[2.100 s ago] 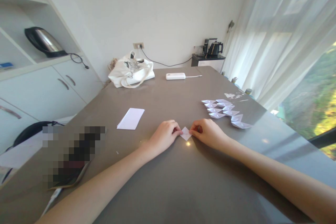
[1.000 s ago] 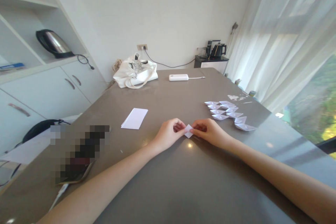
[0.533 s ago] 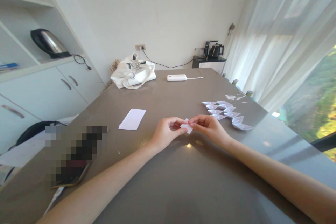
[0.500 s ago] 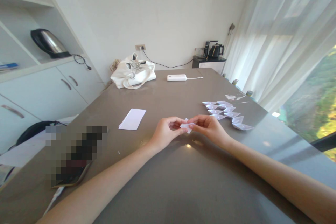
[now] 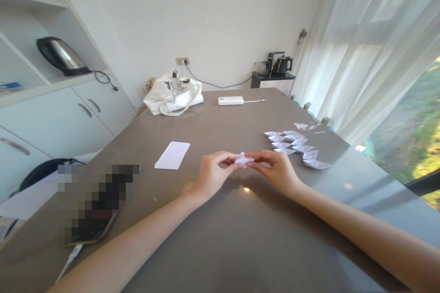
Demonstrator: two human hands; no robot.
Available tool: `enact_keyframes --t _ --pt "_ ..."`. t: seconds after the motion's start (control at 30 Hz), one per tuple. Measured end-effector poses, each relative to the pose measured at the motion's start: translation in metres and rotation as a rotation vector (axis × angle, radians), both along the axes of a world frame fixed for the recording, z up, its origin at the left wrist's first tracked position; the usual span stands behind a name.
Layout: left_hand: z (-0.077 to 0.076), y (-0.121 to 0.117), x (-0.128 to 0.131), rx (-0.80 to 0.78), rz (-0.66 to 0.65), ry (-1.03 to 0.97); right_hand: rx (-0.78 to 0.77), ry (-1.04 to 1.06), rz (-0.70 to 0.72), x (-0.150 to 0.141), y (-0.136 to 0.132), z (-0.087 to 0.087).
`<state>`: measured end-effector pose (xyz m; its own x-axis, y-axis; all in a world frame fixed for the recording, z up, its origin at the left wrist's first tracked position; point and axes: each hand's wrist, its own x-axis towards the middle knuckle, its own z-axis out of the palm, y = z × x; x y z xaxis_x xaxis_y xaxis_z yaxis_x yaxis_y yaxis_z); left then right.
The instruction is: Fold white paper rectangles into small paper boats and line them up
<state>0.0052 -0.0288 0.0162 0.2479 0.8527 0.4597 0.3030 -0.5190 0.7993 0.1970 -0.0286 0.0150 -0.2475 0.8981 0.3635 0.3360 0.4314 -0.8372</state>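
Observation:
A small folded white paper piece is held just above the grey table, between both my hands. My left hand pinches its left end with thumb and fingertips. Its right end is pinched by my right hand. Both hands are closed on the paper, fingers curled. Several finished white paper boats lie in rows on the table just right of my right hand.
A flat white paper sheet lies left of my hands. A white handbag and a white power bank with cable sit at the far end. A pixelated dark object rests near the left edge. Small paper scraps lie beyond the boats.
The paper piece lay flat on the table as a small diamond; both hands have since lifted it off the surface and now pull at its two ends.

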Motion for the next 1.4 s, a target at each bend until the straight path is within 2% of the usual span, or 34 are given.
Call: enact_keyframes --t 0.17,0.3,0.4,0.63,0.8,0.93,1.13,1.3,1.4 --pt "0.005 -0.002 -0.001 0.182 0.013 0.176 0.147 -0.172 -0.096 0.001 -0.003 0.003" --pt "0.004 -0.001 -0.001 0.191 -0.003 0.197 0.246 -0.239 -0.094 0.001 -0.006 0.007" --pt "0.004 0.0 -0.001 0.139 0.004 0.198 0.255 -0.225 -0.085 0.001 -0.004 0.006" --pt "0.002 0.002 0.0 -0.143 -0.069 0.041 0.0 -0.065 -0.051 0.001 0.003 0.0" --pt "0.004 0.003 0.001 -0.284 -0.116 -0.007 -0.076 -0.021 -0.007 -0.001 0.001 0.002" --pt "0.002 0.004 0.002 -0.353 -0.17 -0.039 -0.123 -0.041 0.037 0.0 0.0 0.001" --pt "0.001 0.004 0.003 -0.406 -0.187 -0.04 -0.16 -0.063 0.079 0.002 0.001 -0.004" --pt "0.004 0.003 0.003 -0.439 -0.219 -0.067 -0.24 0.005 0.128 -0.001 -0.001 -0.002" --pt "0.002 0.004 0.004 -0.456 -0.224 -0.096 -0.283 0.048 0.105 -0.002 -0.001 0.0"
